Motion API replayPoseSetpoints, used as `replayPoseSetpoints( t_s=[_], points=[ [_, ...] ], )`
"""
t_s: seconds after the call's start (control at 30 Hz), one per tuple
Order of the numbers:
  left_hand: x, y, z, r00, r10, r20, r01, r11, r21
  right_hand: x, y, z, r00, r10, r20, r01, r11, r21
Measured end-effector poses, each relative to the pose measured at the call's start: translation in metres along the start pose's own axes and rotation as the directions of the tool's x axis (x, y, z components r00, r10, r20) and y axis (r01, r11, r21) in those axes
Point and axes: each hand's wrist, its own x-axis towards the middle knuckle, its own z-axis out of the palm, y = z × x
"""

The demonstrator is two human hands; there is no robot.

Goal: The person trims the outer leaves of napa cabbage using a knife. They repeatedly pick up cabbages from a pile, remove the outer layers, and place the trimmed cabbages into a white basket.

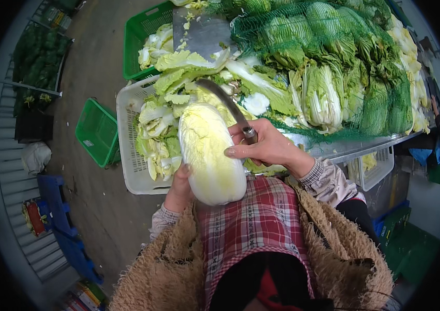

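Note:
A trimmed napa cabbage [212, 155], pale yellow and white, is held in front of my checked apron. My left hand [181, 186] supports it from the left side, its fingers mostly hidden behind the cabbage. In my right hand [264, 144] is a knife with a curved blade [223, 97], the handle in the palm and the blade pointing up and left; the thumb of that hand rests on the cabbage's right side. Loose outer leaves [188, 66] and a white cut stem slice [256, 103] lie beyond the cabbage on the metal table.
A white crate [126, 167] of leaves stands at the left, near a green crate [148, 19] with more leaves and another green crate [95, 132] on the floor. Untrimmed cabbages [323, 97] in green netting [379, 109] cover the table's right. Another person's hand [435, 105] shows far right.

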Motion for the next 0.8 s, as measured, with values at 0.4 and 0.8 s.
replayPoseSetpoints(
  t_s=[0.4,0.8],
  points=[
    [-0.001,0.001,0.014,0.99,0.137,0.013,-0.137,0.963,0.232,-0.012,0.008,0.003,0.999,-0.035,-0.025,0.031,0.987,-0.156],
    [0.009,-0.01,-0.019,0.951,0.285,0.125,-0.226,0.909,-0.351,-0.006,0.064,-0.024,0.966,0.03,-0.258,-0.02,0.999,0.042]
  ],
)
